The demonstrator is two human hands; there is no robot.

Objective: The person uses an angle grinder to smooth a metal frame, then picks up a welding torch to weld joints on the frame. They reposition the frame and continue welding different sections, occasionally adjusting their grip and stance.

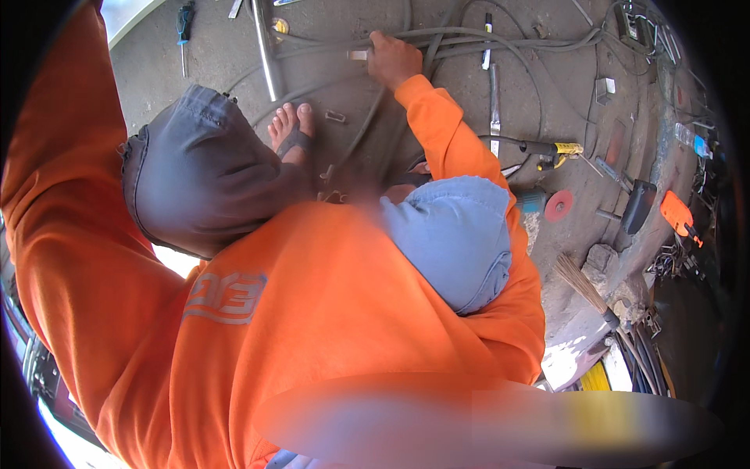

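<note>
My right hand [391,59] reaches forward in an orange sleeve to the concrete floor [156,62]. Its fingers are curled on a small pale metal piece [358,55] that lies among grey cables [469,37]. The left arm, also in an orange sleeve, runs up the left edge of the picture, and its hand is out of view. Below the right hand are a bare foot in a sandal [293,129], a knee in dark grey cloth [195,172] and a knee in light blue cloth [457,234]. Small metal brackets [336,117] lie by the foot.
On the floor lie a shiny metal rod [266,47], a blue-handled screwdriver [184,23], a flat metal bar [494,102], a yellow-and-black electrode holder [558,148], a grinder with a red disc [556,205], a hammer [637,203], an orange tool [676,211] and a broom [582,281].
</note>
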